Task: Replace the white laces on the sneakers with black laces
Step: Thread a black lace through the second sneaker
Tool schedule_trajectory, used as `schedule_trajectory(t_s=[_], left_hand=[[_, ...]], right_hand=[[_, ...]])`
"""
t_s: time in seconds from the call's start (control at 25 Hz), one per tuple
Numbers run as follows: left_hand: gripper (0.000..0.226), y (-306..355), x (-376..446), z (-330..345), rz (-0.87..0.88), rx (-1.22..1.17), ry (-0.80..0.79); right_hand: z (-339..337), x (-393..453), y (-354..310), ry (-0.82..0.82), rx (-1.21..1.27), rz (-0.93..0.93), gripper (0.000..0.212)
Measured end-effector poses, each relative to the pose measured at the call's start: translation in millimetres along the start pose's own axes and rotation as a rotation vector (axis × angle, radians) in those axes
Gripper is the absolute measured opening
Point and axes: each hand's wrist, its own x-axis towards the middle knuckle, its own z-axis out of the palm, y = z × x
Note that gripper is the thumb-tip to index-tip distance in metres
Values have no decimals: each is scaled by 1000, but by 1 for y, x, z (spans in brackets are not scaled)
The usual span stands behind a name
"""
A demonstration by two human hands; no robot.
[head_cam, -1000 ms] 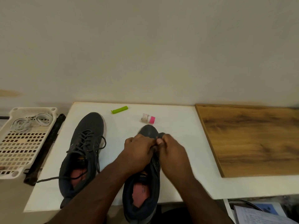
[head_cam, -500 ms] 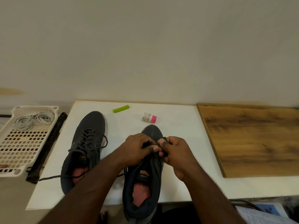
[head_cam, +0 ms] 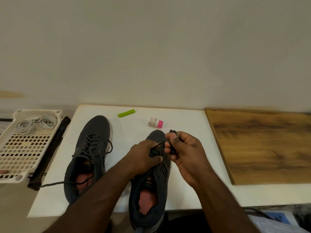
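At the far left a white slotted tray sits off the table, and a coil of white laces lies in its far end. A dark bar runs along the tray's right side, between it and the white table.

On the table's left part lies the left sneaker, toe pointing away, already threaded with a black lace; one loose end trails off the table's left edge toward the bar. Beyond its toe lies a green clip.

The left hand rests on top of the right sneaker, over the eyelet area, fingers curled round the shoe's upper. A loop of black lace passes over its knuckles; whether it pinches the lace I cannot tell. The sneaker stands near the table's front edge, heel overhanging toward the person, toe away, its pink insole showing.

Just right of it, the right hand is held slightly above the toe, fingers curled, thumb and forefinger pinching the black lace, whose tip sticks up past the fingertips. The two hands are close together, nearly touching, joined by the lace.

Beyond the toe lies a small bottle with a pink cap, on its side. At the right a wooden board abuts the table. Papers show at the lower right corner.
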Motion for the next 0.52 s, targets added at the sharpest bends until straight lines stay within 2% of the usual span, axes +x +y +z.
schedule_trajectory(t_s=[0.08, 0.12, 0.28, 0.36, 0.44, 0.52], left_hand=[[32, 0, 2, 4, -41, 6, 20], [35, 0, 3, 7, -56, 28, 44], [29, 9, 2, 13, -62, 14, 199], [23, 20, -3, 5, -53, 0, 225], [23, 32, -8, -10, -8, -220, 239], [27, 40, -14, -24, -15, -527, 285]], right_hand=[[0, -1, 0, -9, 74, 2, 18], [-1, 0, 0, 4, 36, -32, 18], [-12, 7, -1, 152, -438, -260, 16], [-17, 10, 2, 201, -640, -334, 20], [-18, 9, 5, 171, -605, -361, 25], [-18, 11, 4, 178, -391, -359, 27]])
